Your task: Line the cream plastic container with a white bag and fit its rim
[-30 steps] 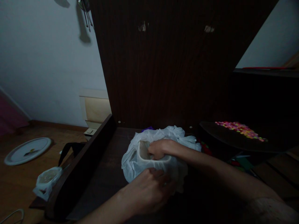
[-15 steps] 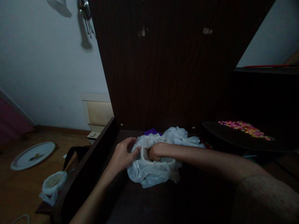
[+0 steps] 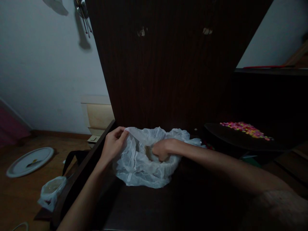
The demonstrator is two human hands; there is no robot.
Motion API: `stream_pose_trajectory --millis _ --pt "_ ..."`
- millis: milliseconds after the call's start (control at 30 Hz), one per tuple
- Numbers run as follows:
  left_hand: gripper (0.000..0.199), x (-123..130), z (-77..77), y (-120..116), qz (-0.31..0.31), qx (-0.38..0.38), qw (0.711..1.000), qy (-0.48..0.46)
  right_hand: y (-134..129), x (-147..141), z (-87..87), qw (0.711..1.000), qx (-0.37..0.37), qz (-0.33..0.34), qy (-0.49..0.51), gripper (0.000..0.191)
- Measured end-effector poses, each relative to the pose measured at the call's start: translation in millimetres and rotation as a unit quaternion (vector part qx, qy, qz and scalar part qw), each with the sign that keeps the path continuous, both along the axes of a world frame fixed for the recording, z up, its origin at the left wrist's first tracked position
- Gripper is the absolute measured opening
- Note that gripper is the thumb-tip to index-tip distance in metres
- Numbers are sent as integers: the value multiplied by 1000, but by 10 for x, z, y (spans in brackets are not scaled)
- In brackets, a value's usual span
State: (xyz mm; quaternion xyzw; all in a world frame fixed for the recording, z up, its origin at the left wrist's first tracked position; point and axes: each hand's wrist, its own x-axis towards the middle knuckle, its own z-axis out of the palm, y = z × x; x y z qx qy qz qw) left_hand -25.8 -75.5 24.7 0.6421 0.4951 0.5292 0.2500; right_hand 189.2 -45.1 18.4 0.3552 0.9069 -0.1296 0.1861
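A dark wooden panel point(image 3: 158, 73) stands behind the dark bench point(image 3: 141, 205), with a rounded dark shelf point(image 3: 223, 139) to the right. On the bench, in front of the panel, lies the white plastic bag point(image 3: 141, 170), wrapped about a container whose opening point(image 3: 148, 154) shows near its middle; the rim is mostly covered. The fitting looks partway along: plastic surrounds the opening, yet a wide part lies loose and crumpled outside it, not yet smoothed. What the container holds, beyond the hand, is too dim to tell.

On the floor at left, a round white tray point(image 3: 18, 168) carries a small yellow-and-dark item point(image 3: 33, 163). The left hand point(image 3: 113, 144) pinches the bag's upper left edge between thumb and fingers; the right hand point(image 3: 163, 150) reaches into the opening, its fingertips hidden, so its grip cannot be told. Nearer than the tray, a small tub point(image 3: 51, 191) in white plastic has something pale inside. Tiny pink and yellow pieces point(image 3: 245, 127) lie heaped on the shelf.
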Motion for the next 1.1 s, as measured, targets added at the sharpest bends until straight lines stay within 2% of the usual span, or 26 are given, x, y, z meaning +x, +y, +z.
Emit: stream_pose_trajectory --millis 100,267,400,467,567,667,767,833,900,1000,1100 --pt "26 -21 70 28 10 6 1000 7 -101 220 350 1000 8 -3 -19 29" --pt "30 -27 161 77 24 19 1000 5 -271 562 860 996 58 -60 12 22" --pt "33 -4 226 80 25 9 1000 -13 -339 786 1086 994 67 -69 -46 9" --pt "33 10 253 65 22 0 999 -26 -363 876 1138 990 60 -81 -93 12" --pt "34 39 270 30 1 -14 999 -31 -386 953 1139 979 71 -123 -146 19" --pt "34 85 251 -10 -44 -35 998 -14 -396 922 1078 975 137 -131 -113 24" --pt "32 145 215 -44 -79 -49 996 1 -409 761 981 990 136 -33 34 28" --pt "31 182 201 -63 -84 -44 996 0 -426 604 891 986 97 47 131 31" --pt "31 209 200 -86 -84 -36 996 -4 -440 448 780 977 88 94 170 35" --pt "31 219 210 -128 -84 -33 996 -4 -430 277 603 984 113 81 111 31" --pt "30 203 202 -160 -84 -29 996 7 -367 197 444 994 87 56 40 28"
